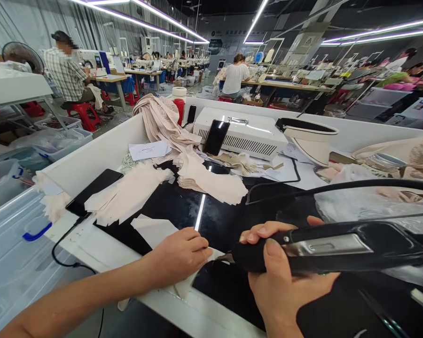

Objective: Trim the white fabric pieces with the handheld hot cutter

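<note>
My right hand (282,277) is wrapped around a black hot knife (324,249) with a silver lever along its side. Its metal tip points left, just beside the fingertips of my left hand (183,256). The left fingers are pressed together on a pale fabric piece (153,230) at the front edge of a glossy black board (232,225). That hand covers much of the piece, and a corner of pale cloth shows below it. Farther back lie a stack of cut beige fabric pieces (211,180) and a fanned stack of pale pieces (127,190).
Behind the board stand a white vented box (241,131), a leaning phone (216,136) and draped beige cloth (158,115). A black tablet-like device (93,192) lies at left. Plastic-bagged goods (366,202) and a black cable are at right. People sit at sewing machines beyond.
</note>
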A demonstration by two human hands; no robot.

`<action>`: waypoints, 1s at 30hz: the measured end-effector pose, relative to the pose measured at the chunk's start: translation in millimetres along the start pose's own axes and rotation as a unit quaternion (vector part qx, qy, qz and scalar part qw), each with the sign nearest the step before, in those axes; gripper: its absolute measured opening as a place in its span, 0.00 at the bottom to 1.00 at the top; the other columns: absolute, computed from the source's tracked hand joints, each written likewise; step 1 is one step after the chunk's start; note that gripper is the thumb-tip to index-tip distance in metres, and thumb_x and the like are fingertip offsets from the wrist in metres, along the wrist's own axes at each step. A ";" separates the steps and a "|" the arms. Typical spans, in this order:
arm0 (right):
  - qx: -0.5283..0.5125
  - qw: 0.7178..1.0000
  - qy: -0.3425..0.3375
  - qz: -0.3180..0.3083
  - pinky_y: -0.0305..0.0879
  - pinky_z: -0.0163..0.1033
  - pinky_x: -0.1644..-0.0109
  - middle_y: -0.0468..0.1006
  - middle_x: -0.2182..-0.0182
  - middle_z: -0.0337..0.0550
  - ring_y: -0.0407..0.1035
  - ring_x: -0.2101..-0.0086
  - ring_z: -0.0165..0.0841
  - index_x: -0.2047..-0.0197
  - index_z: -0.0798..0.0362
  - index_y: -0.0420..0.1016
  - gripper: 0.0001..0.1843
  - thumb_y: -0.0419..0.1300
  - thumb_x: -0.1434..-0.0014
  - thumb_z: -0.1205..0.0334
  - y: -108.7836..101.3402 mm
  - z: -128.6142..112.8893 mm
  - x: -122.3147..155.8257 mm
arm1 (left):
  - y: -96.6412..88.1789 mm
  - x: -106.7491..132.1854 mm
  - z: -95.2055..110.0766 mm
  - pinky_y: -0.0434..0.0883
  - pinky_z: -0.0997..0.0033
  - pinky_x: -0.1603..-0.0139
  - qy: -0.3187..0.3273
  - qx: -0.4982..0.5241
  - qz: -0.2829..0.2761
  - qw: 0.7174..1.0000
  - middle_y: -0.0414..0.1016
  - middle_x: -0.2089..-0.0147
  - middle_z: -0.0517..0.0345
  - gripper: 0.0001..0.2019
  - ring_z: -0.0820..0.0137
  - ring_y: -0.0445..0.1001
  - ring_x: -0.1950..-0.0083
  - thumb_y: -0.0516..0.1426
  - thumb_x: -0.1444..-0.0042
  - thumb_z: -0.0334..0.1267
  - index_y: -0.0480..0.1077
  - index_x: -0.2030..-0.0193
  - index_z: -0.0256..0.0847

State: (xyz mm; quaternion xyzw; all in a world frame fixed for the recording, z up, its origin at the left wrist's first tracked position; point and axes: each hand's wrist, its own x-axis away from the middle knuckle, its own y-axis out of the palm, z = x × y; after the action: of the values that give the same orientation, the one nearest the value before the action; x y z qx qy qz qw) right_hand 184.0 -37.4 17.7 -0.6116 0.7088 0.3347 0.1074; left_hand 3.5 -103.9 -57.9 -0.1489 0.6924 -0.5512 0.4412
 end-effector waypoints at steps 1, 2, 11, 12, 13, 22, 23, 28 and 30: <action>0.004 1.000 0.004 0.001 0.84 0.45 0.70 0.83 0.67 0.28 0.78 0.75 0.35 0.35 0.38 0.79 0.31 0.84 0.36 0.57 -0.3 -0.4 -0.2 | 0.3 0.5 -0.1 0.82 0.61 0.43 -0.001 0.002 -0.001 1.000 0.81 0.53 0.53 0.10 0.64 0.81 0.52 0.59 0.14 0.26 0.79 0.50 0.38; 0.007 1.000 0.008 0.003 0.84 0.45 0.70 0.83 0.67 0.28 0.78 0.75 0.35 0.36 0.37 0.79 0.30 0.84 0.36 0.57 -0.7 -1.1 -0.8 | 0.5 0.8 -0.1 0.82 0.60 0.42 -0.002 0.003 0.002 1.000 0.82 0.53 0.53 0.10 0.63 0.82 0.51 0.59 0.14 0.26 0.80 0.50 0.38; -0.007 1.000 -0.001 0.025 0.84 0.46 0.70 0.84 0.68 0.28 0.77 0.76 0.36 0.37 0.38 0.80 0.32 0.86 0.40 0.59 -9.9 -3.8 -10.7 | -1.1 3.0 0.0 0.83 0.60 0.37 -0.007 0.019 0.010 1.000 0.84 0.51 0.51 0.10 0.63 0.83 0.50 0.58 0.14 0.26 0.81 0.47 0.37; -0.001 1.000 -0.002 0.026 0.84 0.46 0.70 0.84 0.68 0.28 0.76 0.76 0.35 0.37 0.38 0.80 0.32 0.86 0.40 0.59 -10.4 -3.2 -10.2 | -0.7 3.1 -0.3 0.83 0.59 0.37 -0.007 0.020 0.006 1.000 0.84 0.50 0.51 0.09 0.63 0.83 0.50 0.58 0.14 0.26 0.81 0.46 0.37; 0.006 1.000 -0.004 0.026 0.84 0.46 0.70 0.83 0.68 0.28 0.76 0.76 0.35 0.37 0.38 0.79 0.33 0.86 0.40 0.58 -10.7 -2.6 -9.4 | -0.1 3.1 -0.6 0.84 0.59 0.37 -0.006 0.021 0.003 1.000 0.84 0.50 0.50 0.09 0.63 0.83 0.50 0.59 0.15 0.26 0.81 0.46 0.37; 0.024 0.999 -0.003 0.025 0.86 0.45 0.67 0.85 0.66 0.29 0.78 0.74 0.34 0.35 0.39 0.78 0.33 0.86 0.37 0.58 -12.2 -4.4 -2.8 | -16.8 6.6 7.5 0.85 0.60 0.31 -0.028 0.026 0.054 0.998 0.87 0.41 0.43 0.13 0.60 0.87 0.38 0.56 0.15 0.23 0.78 0.32 0.32; 0.026 0.999 -0.005 0.024 0.86 0.45 0.67 0.85 0.67 0.29 0.79 0.74 0.34 0.35 0.40 0.78 0.33 0.86 0.37 0.58 -12.9 -5.4 -2.1 | -21.6 7.9 10.3 0.86 0.60 0.31 -0.036 0.024 0.043 0.998 0.87 0.39 0.42 0.15 0.59 0.86 0.35 0.55 0.16 0.22 0.77 0.31 0.32; 0.043 0.999 -0.013 0.024 0.86 0.45 0.69 0.86 0.67 0.29 0.79 0.75 0.35 0.36 0.41 0.77 0.36 0.88 0.41 0.58 -16.7 -9.9 2.3 | -36.5 12.7 24.4 0.88 0.62 0.37 -0.076 0.048 -0.020 0.996 0.86 0.39 0.42 0.21 0.59 0.87 0.40 0.55 0.25 0.15 0.74 0.32 0.32; 0.045 0.999 -0.015 0.025 0.86 0.45 0.69 0.87 0.67 0.29 0.79 0.75 0.34 0.36 0.41 0.77 0.37 0.88 0.42 0.59 -17.2 -11.6 4.0 | -36.6 13.5 27.7 0.88 0.62 0.37 -0.088 0.061 -0.043 0.993 0.86 0.39 0.43 0.22 0.58 0.87 0.40 0.55 0.27 0.14 0.73 0.32 0.31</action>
State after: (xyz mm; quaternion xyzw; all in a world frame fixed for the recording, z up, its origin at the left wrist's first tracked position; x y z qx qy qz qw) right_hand 202.2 -48.1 18.3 -0.5827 0.7367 0.3146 0.1371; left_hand 7.0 -143.5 -31.3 -0.1997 0.6085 -0.5957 0.4847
